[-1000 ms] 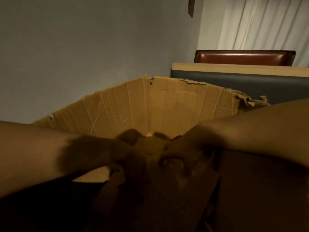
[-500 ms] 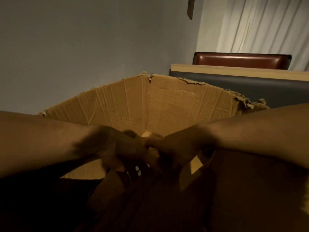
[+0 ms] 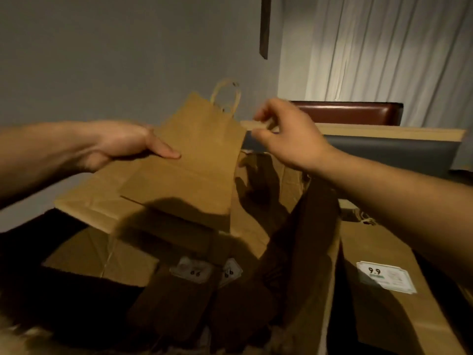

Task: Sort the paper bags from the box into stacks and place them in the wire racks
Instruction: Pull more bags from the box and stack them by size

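Head view: my left hand [image 3: 120,143] pinches the light, floppy paper bag [image 3: 189,160] by its side edge, where I judge it steadiest, while my right hand [image 3: 286,131] hangs loosely curled, holding nothing.

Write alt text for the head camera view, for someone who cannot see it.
The left hand holds a flat brown paper bag with a twisted handle above an open cardboard box, while the right hand hangs beside the bag's edge, fingers loosely curled. More folded paper bags lie in shadow inside the box.

A flat brown paper bag [image 3: 189,160], handles up, tilts above more bags in the box [image 3: 378,298].
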